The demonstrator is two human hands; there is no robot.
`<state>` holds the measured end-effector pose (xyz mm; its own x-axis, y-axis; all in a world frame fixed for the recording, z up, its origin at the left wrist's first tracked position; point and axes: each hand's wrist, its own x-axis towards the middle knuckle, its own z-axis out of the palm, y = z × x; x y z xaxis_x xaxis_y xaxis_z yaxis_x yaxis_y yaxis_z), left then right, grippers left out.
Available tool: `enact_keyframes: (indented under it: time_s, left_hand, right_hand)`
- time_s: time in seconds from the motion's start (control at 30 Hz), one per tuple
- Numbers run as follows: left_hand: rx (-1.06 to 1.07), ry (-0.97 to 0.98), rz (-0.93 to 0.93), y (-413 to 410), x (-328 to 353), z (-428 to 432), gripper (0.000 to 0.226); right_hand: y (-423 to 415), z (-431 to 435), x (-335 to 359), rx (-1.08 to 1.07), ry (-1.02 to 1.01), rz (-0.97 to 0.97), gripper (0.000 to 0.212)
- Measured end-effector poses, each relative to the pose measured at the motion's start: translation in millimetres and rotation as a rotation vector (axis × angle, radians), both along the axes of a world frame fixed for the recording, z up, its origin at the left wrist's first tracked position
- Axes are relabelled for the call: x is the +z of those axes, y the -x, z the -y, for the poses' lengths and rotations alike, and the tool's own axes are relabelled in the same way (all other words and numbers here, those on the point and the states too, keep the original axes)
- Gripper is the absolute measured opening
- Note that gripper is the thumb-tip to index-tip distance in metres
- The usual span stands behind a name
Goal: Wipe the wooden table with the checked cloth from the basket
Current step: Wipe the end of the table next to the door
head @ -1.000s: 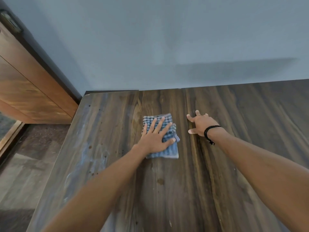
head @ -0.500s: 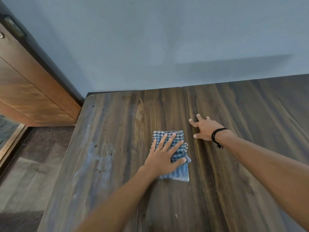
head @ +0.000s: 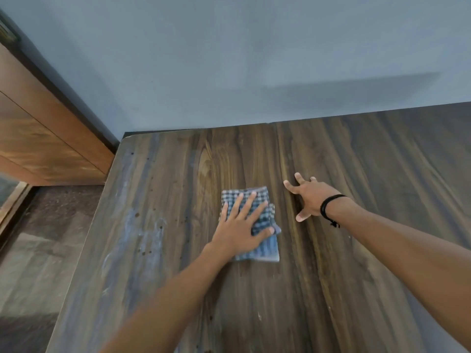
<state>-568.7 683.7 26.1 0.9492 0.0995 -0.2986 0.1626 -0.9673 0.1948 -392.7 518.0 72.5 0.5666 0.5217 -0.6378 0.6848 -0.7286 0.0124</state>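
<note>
No text, label, brand, number or sign can be read anywhere

Dark streaky wooden table (head: 331, 250) with a dull sheen, speckled; woven checked cloth (head: 262, 217), soft, matt.

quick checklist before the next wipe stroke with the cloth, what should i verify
1. Left hand lies flat on the checked cloth, fingers straight: ok.
2. Cloth is folded and lies flat on the wooden table: ok.
3. Right hand rests on the table beside the cloth, apart from it and off the path toward the left edge: ok.
4. Pale smear and dark specks near the left edge are wiped away: not ok.
5. Cloth is damp enough to lift the marks: cannot tell.
</note>
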Motion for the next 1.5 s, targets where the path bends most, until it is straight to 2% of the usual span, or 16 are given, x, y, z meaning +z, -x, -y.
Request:
enact_keyframes:
  time_s: [0.07,0.2,0.37,0.43,0.53,0.6,0.77,0.93,1.07,1.13,1.23,1.33,1.4,1.5]
  left_hand:
    - [0.021,-0.022,0.009,-10.2,0.1,8.1,0.076]
    - [-0.090,0.031,0.107,44.1,-8.8,39.4,0.074]
    - [0.099,-0.025,-0.006,-34.0,1.7,0.9,0.077]
    - [-0.003,-0.011,0.016,-16.0,2.3,19.0,0.077]
    - [-0.220,0.065,0.099,71.4,0.5,60.1,0.076]
    - [-0.190,0.067,0.091,75.0,-4.2,53.4,0.075]
    - [0.022,-0.030,0.006,-25.5,-2.7,17.5,0.079]
    - [-0.151,-0.003,0.036,33.1,-6.6,30.4,0.080]
    - [0.070,0.004,-0.076,-9.3,5.1,7.8,0.083]
    - [0.098,-0.003,-0.101,-5.9,4.3,10.6,0.083]
    - [-0.005,0.008,-0.085,49.2,4.4,35.1,0.085]
    - [-0.161,-0.010,-0.081,112.7,5.5,59.5,0.088]
    - [-0.200,-0.035,-0.084,119.6,1.5,55.2,0.088]
    - [-0.007,-0.024,-0.097,74.5,1.5,35.5,0.087]
  right_hand:
    - [0.1,0.9,0.4,-0.001,0.003,0.006,0.116]
    - [-0.9,-0.5,1.1,-0.001,-0.002,0.013,0.115]
    - [2.8,-1.3,4.3,-0.008,0.003,0.014,0.115]
    - [3.5,0.8,4.7,-0.001,0.004,0.017,0.115]
    - [3.4,1.2,5.6,0.005,-0.001,0.008,0.114]
    - [4.7,-0.9,7.5,0.004,0.010,0.024,0.114]
    - [8.8,-5.7,9.5,-0.001,0.037,0.055,0.115]
    - [12.3,-6.9,19.0,-0.007,0.040,0.054,0.112]
    - [26.9,-4.2,27.2,0.010,0.036,0.123,0.107]
    - [42.9,8.9,26.7,0.027,0.037,0.114,0.107]
    - [65.4,36.5,12.7,-0.004,0.026,0.009,0.116]
    - [71.6,45.5,3.0,-0.063,-0.057,-0.013,0.116]
    - [71.0,42.8,3.6,-0.039,-0.047,-0.004,0.116]
    - [72.5,42.4,1.2,-0.061,-0.082,0.014,0.117]
